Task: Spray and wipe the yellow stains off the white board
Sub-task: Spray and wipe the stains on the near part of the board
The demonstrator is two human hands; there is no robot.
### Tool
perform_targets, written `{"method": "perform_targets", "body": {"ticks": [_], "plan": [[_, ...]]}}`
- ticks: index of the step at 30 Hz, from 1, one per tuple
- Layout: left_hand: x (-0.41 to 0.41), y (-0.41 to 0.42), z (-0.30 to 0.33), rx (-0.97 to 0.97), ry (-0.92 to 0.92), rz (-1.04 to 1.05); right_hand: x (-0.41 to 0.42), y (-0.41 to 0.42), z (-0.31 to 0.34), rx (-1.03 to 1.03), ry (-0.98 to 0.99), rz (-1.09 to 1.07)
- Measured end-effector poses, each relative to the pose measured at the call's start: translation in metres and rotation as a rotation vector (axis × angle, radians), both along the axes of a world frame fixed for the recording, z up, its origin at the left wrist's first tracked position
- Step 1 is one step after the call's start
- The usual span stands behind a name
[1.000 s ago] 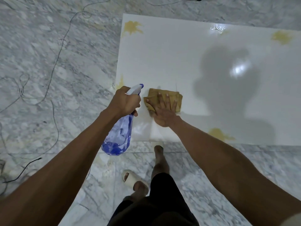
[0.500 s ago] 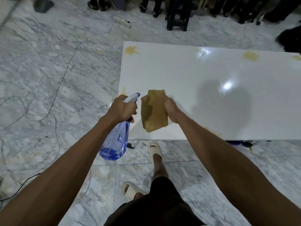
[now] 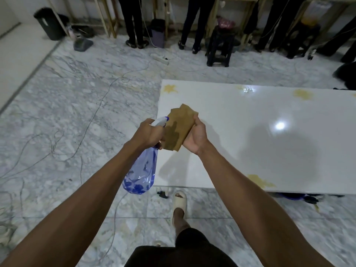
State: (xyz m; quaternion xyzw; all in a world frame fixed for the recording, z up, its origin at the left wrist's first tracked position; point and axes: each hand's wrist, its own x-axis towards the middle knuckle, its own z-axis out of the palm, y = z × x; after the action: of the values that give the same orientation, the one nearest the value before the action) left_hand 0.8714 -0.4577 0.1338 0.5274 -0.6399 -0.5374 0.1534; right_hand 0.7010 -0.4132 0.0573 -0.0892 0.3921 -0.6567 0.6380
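The white board [image 3: 250, 135] lies flat over the marble floor, right of centre. Yellow stains show at its far left corner [image 3: 170, 88], near its far edge on the right [image 3: 303, 94] and at its near edge [image 3: 260, 181]. My left hand [image 3: 148, 132] grips the neck of a blue spray bottle [image 3: 141, 175] that hangs down beside the board's left edge. My right hand [image 3: 196, 136] holds a folded yellow-brown cloth [image 3: 180, 128] up in the air above the board's left end, close to the bottle's white nozzle.
Thin cables [image 3: 92, 120] trail over the marble floor on the left. Several people's legs [image 3: 134, 22], a dark stool [image 3: 221, 45], a black bin [image 3: 49, 23] and a power strip [image 3: 159, 58] stand along the far wall. My sandalled foot [image 3: 179, 203] is by the board's near edge.
My right hand has lifted the cloth off the board and holds it upright beside the bottle. The view has tilted up, showing the far wall and people.
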Motion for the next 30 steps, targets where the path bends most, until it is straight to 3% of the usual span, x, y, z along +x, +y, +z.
{"method": "perform_targets", "body": {"ticks": [14,22,24,27,30], "plan": [[-0.070,-0.128,-0.025,0.137,-0.016,0.052,-0.078,-0.127,0.008,0.108,0.124,0.195],[-0.116,-0.156,-0.046,0.162,-0.077,0.052,-0.116,-0.146,-0.020,0.194,0.151,0.200],[-0.121,-0.159,-0.053,0.157,-0.107,0.049,-0.119,-0.147,-0.028,0.260,0.303,0.226],[-0.123,-0.164,-0.063,0.157,-0.128,0.040,-0.119,-0.148,-0.051,0.311,0.706,0.223],[-0.118,-0.165,-0.070,0.151,-0.124,0.027,-0.117,-0.140,-0.078,0.186,1.330,0.507]]}}
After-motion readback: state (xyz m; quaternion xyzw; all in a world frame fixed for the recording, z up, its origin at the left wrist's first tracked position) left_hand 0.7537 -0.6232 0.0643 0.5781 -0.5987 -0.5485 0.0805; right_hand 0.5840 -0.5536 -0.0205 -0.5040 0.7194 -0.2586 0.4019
